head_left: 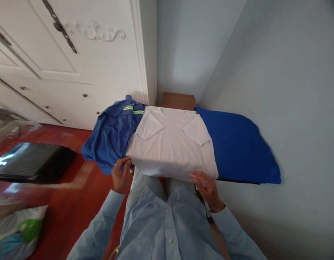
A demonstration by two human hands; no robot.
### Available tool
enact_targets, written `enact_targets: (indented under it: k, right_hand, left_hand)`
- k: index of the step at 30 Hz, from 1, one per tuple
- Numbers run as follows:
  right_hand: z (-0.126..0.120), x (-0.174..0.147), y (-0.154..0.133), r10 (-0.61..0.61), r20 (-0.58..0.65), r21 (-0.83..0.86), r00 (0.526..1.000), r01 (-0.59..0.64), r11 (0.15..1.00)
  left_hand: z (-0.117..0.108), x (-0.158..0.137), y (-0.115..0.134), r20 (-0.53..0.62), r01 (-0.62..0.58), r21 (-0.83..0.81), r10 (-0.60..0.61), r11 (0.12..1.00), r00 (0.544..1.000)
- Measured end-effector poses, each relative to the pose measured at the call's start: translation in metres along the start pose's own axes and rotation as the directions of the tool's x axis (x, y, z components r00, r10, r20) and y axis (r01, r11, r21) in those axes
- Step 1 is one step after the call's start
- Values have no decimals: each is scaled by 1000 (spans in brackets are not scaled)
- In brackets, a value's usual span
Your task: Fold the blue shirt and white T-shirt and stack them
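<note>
A white T-shirt [174,144] lies spread in front of me, neckline away, both short sleeves turned in over its front. My right hand [209,191] is at the shirt's near right edge; its fingers are apart and the tips touch the fabric. At the near left corner is my left hand [121,176], thumb and fingers drawn together between the shirt and a blue garment [110,135]. Whatever those fingers hold is too small to make out. The blue garment, with yellow-green stripes, lies bunched. On the right a flat blue cloth [237,144] borders the shirt.
A white cabinet [115,76] stands behind on the left, and a grey wall [299,108] rises on the right. Behind the shirt is a brown wooden piece [179,100]. A black ribbed case [34,162] and a printed plastic bag [23,231] rest on the red floor [72,202].
</note>
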State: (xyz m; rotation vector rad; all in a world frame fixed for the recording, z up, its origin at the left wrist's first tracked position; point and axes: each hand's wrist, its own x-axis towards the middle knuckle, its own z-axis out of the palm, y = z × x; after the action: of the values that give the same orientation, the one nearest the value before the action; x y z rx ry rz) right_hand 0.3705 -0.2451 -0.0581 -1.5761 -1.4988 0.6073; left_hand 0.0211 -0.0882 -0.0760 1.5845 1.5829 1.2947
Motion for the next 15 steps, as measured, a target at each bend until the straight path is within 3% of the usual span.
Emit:
enact_targets:
  k: [3,8,12,14,15]
  right_hand:
    - [11,-23,21,194,136,6,972,-197,980]
    - [11,-63,86,484,242,-95,841,-476,874]
    - [2,-84,132,622,72,-27,779,-622,782]
    - [0,-86,142,661,-18,75,750,-658,749]
    - [-1,-84,143,652,-42,120,757,-644,756]
  left_hand:
    - [13,-31,-34,118,155,17,-155,988,981]
    - [39,-54,-82,320,305,-37,-278,952,906]
    - [47,-51,-95,435,336,-121,-254,934,864]
    - [45,-48,-94,494,361,-100,-269,927,827]
    - [42,-47,-92,518,370,-81,-278,925,809]
